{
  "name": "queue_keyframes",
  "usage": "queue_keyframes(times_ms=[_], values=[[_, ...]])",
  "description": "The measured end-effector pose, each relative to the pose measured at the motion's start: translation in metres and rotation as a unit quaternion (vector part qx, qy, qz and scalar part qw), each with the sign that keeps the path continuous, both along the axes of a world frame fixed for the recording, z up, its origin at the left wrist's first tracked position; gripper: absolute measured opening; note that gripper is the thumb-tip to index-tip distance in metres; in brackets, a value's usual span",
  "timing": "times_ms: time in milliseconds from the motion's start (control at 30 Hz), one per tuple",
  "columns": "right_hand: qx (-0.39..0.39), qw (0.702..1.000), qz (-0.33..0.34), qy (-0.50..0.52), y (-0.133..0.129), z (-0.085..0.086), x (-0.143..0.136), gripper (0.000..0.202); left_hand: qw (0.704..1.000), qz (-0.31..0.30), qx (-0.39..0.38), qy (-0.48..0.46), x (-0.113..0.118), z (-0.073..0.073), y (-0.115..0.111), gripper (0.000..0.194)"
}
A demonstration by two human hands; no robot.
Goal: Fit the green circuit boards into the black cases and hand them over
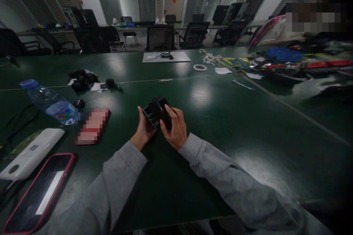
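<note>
Both hands hold a small black boxy device (157,112) just above the green table (220,132). It has a dark strip across its middle and bluish screen-like panels to either side; its exact kind is unclear. My left hand (143,129) grips it from the left and below, thumb up along its edge. On the right, my right hand (175,126) closes its fingers and thumb on the device's right part. The device's underside and some left fingertips are hidden.
To the left are a plastic bottle (52,102), a pinkish-red item (93,126), a white power bank (33,152) and a phone (41,191). Black cables (84,80) lie beyond. A wrench (243,85), a tape ring (200,67) and tangled wires (234,62) are rightward.
</note>
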State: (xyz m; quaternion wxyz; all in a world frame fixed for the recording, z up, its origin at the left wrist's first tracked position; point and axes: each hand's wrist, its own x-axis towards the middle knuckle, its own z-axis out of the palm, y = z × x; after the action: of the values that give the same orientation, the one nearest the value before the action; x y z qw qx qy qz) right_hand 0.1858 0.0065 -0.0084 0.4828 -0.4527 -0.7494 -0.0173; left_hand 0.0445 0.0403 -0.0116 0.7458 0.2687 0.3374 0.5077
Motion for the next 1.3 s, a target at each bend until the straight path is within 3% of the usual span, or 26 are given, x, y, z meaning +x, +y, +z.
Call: queue_keyframes(times_ms=[233, 567, 800, 1000, 1300], values=[[0.002, 0.999, -0.045, 0.014, 0.016, -0.005, 0.016, 0.057, 0.999, -0.015, -0.004, -0.036, -0.003, -0.003, 0.005, 0.087], [-0.091, 0.995, 0.001, 0.037, 0.02, -0.017, 0.007, 0.047, 0.999, -0.026, -0.025, -0.012, 0.0, 0.006, 0.001, 0.083], [-0.117, 0.989, 0.047, 0.071, 0.02, -0.016, 0.009, 0.046, 0.996, -0.002, -0.072, -0.056, 0.002, 0.007, 0.001, 0.046], [-0.114, 0.984, 0.109, 0.088, 0.021, -0.017, 0.008, 0.044, 0.995, 0.003, -0.077, -0.069, -0.002, 0.009, 0.001, 0.04], [-0.114, 0.983, 0.109, 0.091, 0.02, -0.014, 0.011, 0.041, 0.995, -0.023, -0.085, -0.052, -0.009, 0.007, 0.005, 0.032]])
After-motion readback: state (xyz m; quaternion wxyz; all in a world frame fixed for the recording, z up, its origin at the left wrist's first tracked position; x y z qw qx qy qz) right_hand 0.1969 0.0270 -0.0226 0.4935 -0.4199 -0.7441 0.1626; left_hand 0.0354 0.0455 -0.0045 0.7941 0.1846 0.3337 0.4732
